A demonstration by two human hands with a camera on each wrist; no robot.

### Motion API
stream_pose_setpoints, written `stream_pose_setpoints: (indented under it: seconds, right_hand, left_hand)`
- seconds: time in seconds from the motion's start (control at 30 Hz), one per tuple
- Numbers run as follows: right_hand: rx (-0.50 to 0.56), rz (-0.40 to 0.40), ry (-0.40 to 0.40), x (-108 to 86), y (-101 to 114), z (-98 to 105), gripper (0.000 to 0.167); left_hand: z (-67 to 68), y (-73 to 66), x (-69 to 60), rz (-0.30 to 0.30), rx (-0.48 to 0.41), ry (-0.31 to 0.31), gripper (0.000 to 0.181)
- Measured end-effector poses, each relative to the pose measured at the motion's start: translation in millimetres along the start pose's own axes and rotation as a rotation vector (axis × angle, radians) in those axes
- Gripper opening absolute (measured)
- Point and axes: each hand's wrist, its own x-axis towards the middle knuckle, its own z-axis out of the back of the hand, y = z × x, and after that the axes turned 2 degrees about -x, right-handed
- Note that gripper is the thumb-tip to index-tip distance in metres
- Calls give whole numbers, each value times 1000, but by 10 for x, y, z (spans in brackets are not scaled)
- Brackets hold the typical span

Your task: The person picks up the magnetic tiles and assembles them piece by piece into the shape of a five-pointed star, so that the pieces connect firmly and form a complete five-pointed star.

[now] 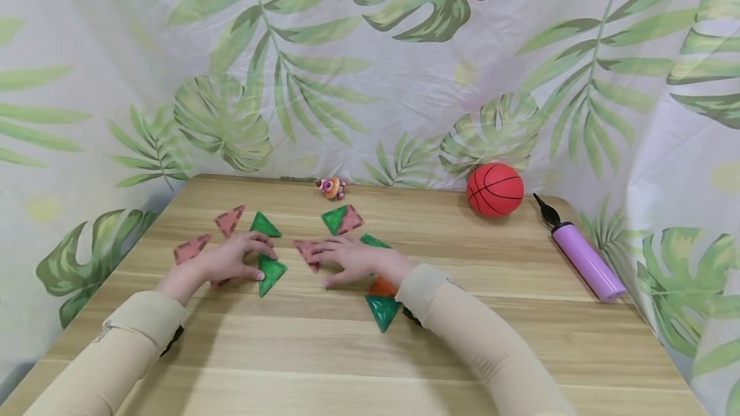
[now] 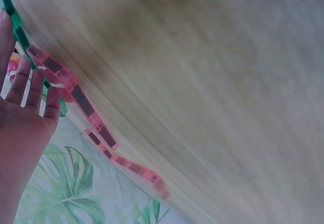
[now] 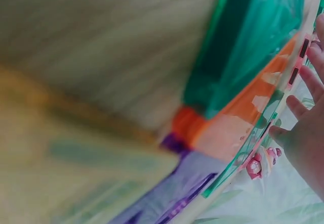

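Translucent triangular magnetic tiles lie on the wooden table. My left hand pinches a green triangle tile between thumb and fingers at its edges. Just beyond those fingers lies another green triangle tile. A pink triangle tile is under the fingertips of my right hand, whose fingers are stretched out and rest on it. Near the right wrist are an orange tile and a teal triangle tile; a purple tile shows beside them in the right wrist view.
Pink tiles lie left of the left hand, one partly hidden beneath it. Beyond the right hand sit a joined green-and-pink pair and a green tile. Farther back are a small figurine, a red ball and a purple pump.
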Motion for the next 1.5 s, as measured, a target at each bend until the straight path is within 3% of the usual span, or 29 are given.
stream_pose_setpoints:
  seconds: [0.27, 0.5, 0.93, 1.13, 1.27, 1.5]
  right_hand:
    - [-23, 11, -4, -133, -4, 29, 65]
    - [-29, -5, 16, -201, -31, 17, 69]
    - [7, -3, 26, -253, -46, 10, 73]
    - [16, -14, 38, -253, -32, 20, 73]
    - [9, -12, 42, -258, -30, 21, 73]
    - [11, -13, 40, -266, -31, 7, 73]
  left_hand:
    - [3, -20, 4, 24, 21, -4, 36]
    - [16, -107, 63, 43, 94, 0, 35]
    - [8, -161, 194, 120, 283, -58, 44]
    - [30, -164, 208, 29, 226, -59, 49]
    - [57, -154, 211, -24, 175, -16, 48]
    - [75, -141, 244, -2, 143, 30, 42]
